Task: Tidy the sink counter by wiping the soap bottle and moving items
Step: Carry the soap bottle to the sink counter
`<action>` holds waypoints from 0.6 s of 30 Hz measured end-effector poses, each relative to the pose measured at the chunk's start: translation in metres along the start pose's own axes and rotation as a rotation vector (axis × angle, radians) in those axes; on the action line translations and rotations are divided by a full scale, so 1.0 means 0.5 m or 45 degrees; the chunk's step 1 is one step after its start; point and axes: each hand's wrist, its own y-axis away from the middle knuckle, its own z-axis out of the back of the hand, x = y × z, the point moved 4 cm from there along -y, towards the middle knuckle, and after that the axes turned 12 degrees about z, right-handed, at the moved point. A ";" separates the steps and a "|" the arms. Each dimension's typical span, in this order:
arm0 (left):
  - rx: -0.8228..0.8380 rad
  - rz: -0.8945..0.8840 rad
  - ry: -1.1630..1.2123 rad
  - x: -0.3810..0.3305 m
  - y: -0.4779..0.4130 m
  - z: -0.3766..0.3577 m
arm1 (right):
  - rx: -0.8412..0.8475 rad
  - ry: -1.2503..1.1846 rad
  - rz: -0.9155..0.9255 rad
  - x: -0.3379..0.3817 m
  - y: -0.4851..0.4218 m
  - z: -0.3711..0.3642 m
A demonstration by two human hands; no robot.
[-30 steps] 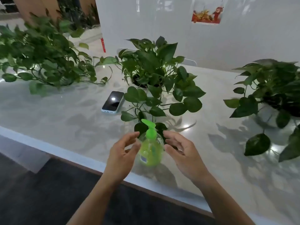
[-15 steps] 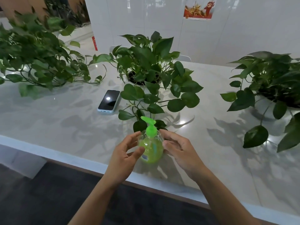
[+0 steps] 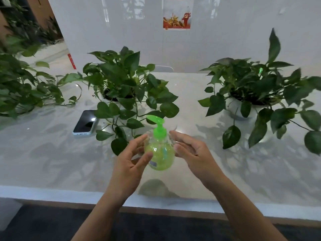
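Green soap bottle (image 3: 159, 154) hangs between our hands, clear of white counter (image 3: 52, 171), its shadow beneath. Left hand (image 3: 128, 164) at bottle's 9 o'clock, thumb across front, fingers behind: gripping. Right hand (image 3: 192, 153) at 3 o'clock, curled fingertips on side wall: gripping too. Long axis upright, nozzle toward 11. We judge both hands equally near. Phone (image 3: 86, 123) farther, at 10.
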 end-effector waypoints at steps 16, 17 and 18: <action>0.409 -0.241 -0.035 -0.187 0.096 -0.590 | -0.472 0.171 0.094 0.119 0.274 0.581; 0.439 -0.256 -0.032 -0.195 0.106 -0.635 | -0.495 0.189 0.100 0.125 0.296 0.621; 0.482 -0.269 -0.026 -0.205 0.118 -0.682 | -0.522 0.204 0.104 0.130 0.321 0.663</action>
